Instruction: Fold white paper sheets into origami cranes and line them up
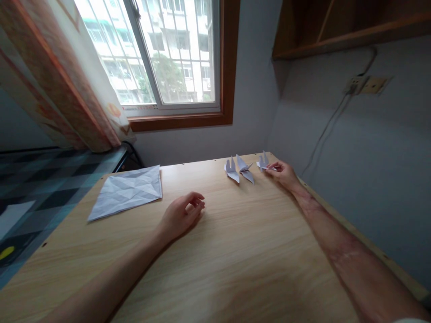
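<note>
At the far right corner of the wooden table, my right hand (283,174) pinches one wing of a white paper crane (262,162). Left of it stand two more folded pieces, a paper crane (231,170) and another paper crane (245,169) with its wings spread, close beside each other. My left hand (185,213) rests on its side on the tabletop, fingers loosely curled with a gap between thumb and fingers, holding nothing. Further left lies a creased white paper sheet (131,190), flat near the table's far left edge.
The wooden table (229,255) reaches to the wall below a barred window (183,54). A bed with a checked cover (60,197) adjoins on the left, beneath a curtain (63,76). On the right wall are a socket with a cable (355,84) and a wooden shelf (353,33).
</note>
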The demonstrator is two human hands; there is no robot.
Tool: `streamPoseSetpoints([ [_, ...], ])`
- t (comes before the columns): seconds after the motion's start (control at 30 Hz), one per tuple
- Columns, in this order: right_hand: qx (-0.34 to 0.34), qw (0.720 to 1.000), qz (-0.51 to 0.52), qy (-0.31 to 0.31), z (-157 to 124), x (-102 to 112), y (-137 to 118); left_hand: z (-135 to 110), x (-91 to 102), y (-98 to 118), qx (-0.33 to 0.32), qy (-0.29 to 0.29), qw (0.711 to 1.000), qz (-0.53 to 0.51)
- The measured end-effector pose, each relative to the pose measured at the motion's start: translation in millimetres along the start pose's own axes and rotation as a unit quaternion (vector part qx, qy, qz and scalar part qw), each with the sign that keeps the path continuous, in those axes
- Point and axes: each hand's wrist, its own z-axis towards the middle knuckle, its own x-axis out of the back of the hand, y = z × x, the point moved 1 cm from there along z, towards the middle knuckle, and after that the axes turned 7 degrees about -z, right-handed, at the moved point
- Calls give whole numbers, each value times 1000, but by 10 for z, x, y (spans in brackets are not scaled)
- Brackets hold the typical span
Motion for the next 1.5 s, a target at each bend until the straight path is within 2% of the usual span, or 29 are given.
streamPoseSetpoints([
  [0.13,-40,996,10,-82,-56,10,121,-4,0,1,0,-1,1000,6],
  [0.2,-39,994,22,-98,-42,12,145,-5,-1,2,-2,0,1000,6],
  [0.53,1,997,21,-80,-38,-211,266,-7,-15,-18,-6,3,1000,19],
  [0.87,46,994,-24,-99,-149,-298,189,-8,-9,-23,-27,3,999,32],
  [1.0,65,993,-45,-83,-176,-306,152,-10,-9,-11,-31,5,999,39],
  [1.2,58,994,-78,-55,-188,-274,100,-12,-9,12,-29,-3,999,40],
  [1.5,72,987,-141,17,-201,-221,-16,-8,-12,10,-26,-1,998,57],
])
